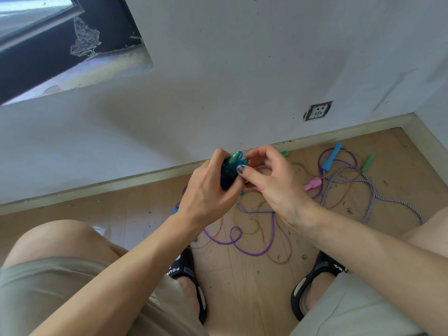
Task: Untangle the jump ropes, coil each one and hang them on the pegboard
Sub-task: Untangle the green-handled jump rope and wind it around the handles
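the left hand (208, 190) grips a tight bundle of coiled blue-green rope (229, 172), fingers curled round it, with a green handle (234, 157) poking out at the top. the right hand (271, 180) pinches at the same bundle from the other side, thumb and fingers bent onto it. the bundle is held up above the wooden floor (244, 287), in front of the white wall (218, 81). below and beyond the bundle, the other ropes lie loose and tangled on the floor: a purple rope (234, 241), a purple-and-white striped rope (373, 192), a blue handle (332, 157), a pink handle (314, 184) and another green handle (368, 162). 2 black sandals (191, 282) sit nearer than the tangle. a socket (318, 110) is on the wall above the tangle.
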